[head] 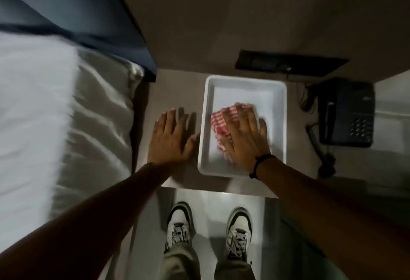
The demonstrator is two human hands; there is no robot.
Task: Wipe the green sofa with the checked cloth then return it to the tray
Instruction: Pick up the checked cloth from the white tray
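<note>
The red-and-white checked cloth (pixel 218 122) lies crumpled in the white tray (pixel 244 79) on a small beige table top. My right hand (pixel 244 140) lies flat on the cloth with its fingers spread, covering most of it, and a dark band sits on that wrist. My left hand (pixel 170 137) rests palm down on the table just left of the tray, fingers apart, holding nothing. No green sofa is in view.
A bed with white bedding (pixel 33 113) and a dark headboard (pixel 77 13) fills the left side. A dark corded telephone (pixel 346 113) stands right of the tray, below a dark wall panel (pixel 288 62). My two shoes (pixel 179 224) stand on the pale floor beneath.
</note>
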